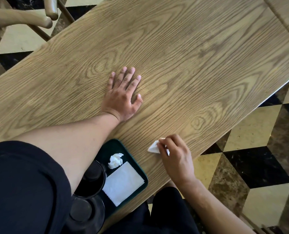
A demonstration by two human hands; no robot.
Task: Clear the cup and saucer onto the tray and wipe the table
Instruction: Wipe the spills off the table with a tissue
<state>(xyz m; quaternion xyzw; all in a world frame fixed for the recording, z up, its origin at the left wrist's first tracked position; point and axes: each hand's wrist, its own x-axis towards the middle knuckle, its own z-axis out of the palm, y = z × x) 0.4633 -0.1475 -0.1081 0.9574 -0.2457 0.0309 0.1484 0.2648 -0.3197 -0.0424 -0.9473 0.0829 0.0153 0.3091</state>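
My left hand lies flat on the wooden table with its fingers spread, near the middle. My right hand grips a folded white napkin against the tabletop close to the near edge. A dark green tray sits at the near edge, between my arms. On it lie a flat white napkin and a crumpled tissue. A black saucer and a black cup stand on the tray's left part, partly hidden by my left arm.
A wooden chair stands at the table's far left corner. A second table edge shows at the top right. The floor has black, cream and brown tiles on the right.
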